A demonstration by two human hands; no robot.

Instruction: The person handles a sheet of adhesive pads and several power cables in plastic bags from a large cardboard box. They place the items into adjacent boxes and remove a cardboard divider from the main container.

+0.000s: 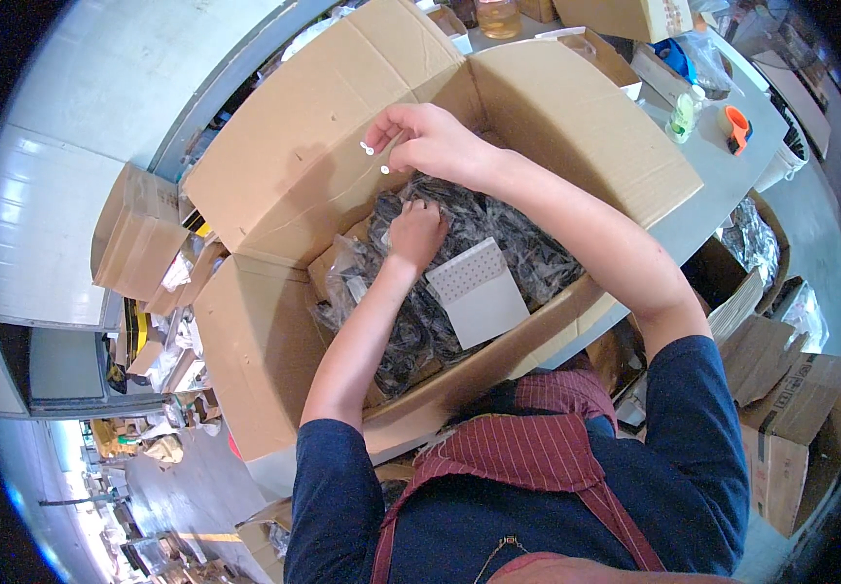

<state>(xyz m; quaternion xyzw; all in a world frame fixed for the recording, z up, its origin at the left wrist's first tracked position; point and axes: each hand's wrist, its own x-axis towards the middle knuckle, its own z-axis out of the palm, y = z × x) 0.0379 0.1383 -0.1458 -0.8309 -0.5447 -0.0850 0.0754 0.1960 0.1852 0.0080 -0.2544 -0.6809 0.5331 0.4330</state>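
A large open cardboard box [586,107] stands in front of me, with dark items in clear plastic bags [527,229] inside it. My left hand [418,234] reaches down into the box, its fingers curled onto a bag; the fingertips are partly hidden. My right hand [420,141] is raised over the box, fingers bent, thumb and forefinger apart. Small white round stickers [384,169] cling to its fingertips. On the bags, near the box's front wall, lies a white sheet [483,292] with rows of small grey dots on its upper part.
Right of the box, a plastic bottle [685,115] and an orange tape dispenser [734,128] stand on the grey table [707,175]. Cartons [790,428] are stacked low on the right. More cardboard boxes [143,238] stand at the left. The box's flaps are spread outward.
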